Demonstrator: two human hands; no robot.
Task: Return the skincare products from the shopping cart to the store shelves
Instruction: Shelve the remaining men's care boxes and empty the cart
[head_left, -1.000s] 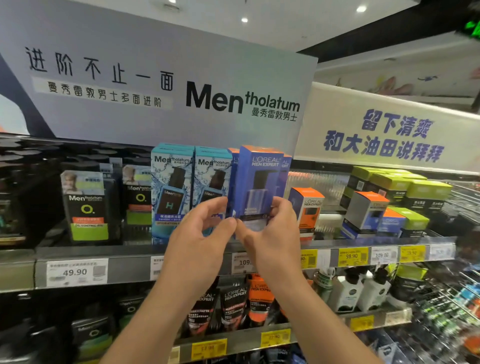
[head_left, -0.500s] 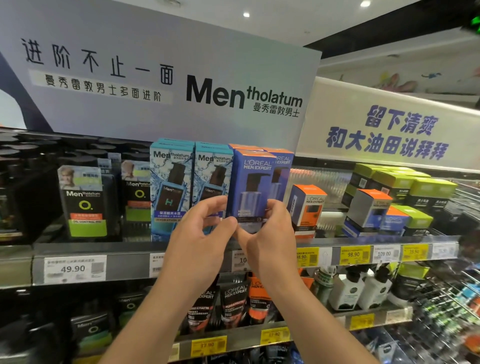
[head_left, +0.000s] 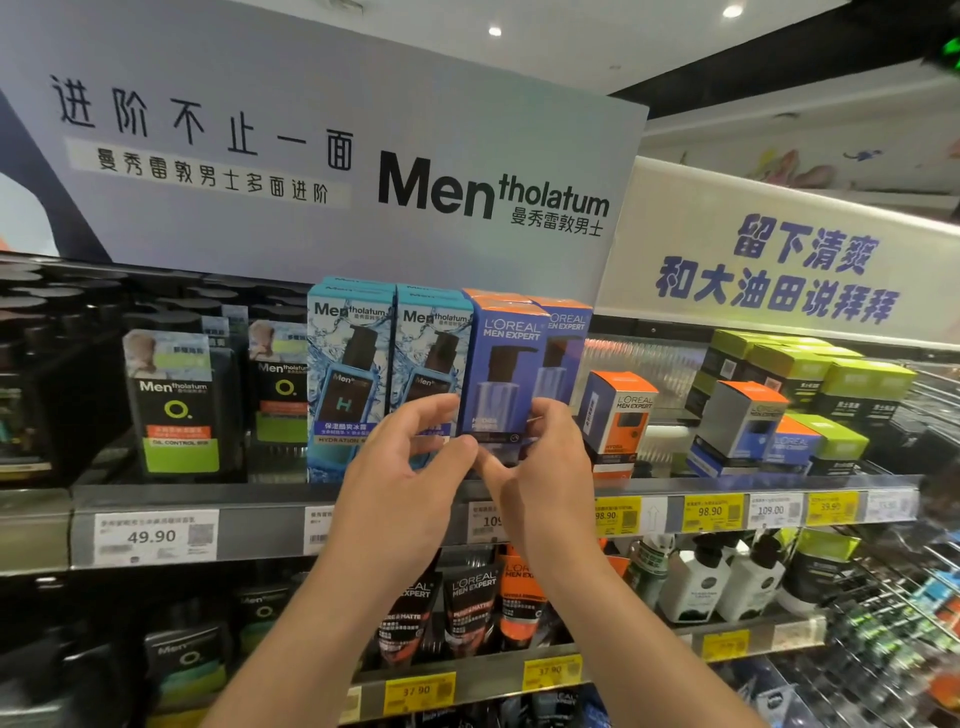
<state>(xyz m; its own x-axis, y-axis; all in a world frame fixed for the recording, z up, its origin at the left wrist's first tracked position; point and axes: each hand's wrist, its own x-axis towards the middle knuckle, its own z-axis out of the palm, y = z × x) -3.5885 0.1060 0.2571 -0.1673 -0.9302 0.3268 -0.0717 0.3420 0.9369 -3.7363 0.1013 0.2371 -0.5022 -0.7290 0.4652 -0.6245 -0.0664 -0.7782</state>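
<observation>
Both hands, left hand (head_left: 410, 470) and right hand (head_left: 540, 462), pinched the tall blue cardboard L'Oreal box (head_left: 501, 374) at its base on the grey metal shelf (head_left: 270, 499), just at three o'clock of the light-blue Mentholatum boxes (head_left: 389, 364). Best seated flush, label forward.

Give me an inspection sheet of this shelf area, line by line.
Surface: grey metal shelf carrying price tags.
Job's things: blue L'Oreal Men Expert carton upright on the shelf, beside the light-blue Mentholatum cartons.
Clutter: small orange-topped boxes, green-topped boxes, tubes on the lower shelf.
Grippers: left hand and right hand pinch the blue carton's lower edges.
Cables: nothing seen.
Surroundings: grey Mentholatum sign, ceiling lights.
</observation>
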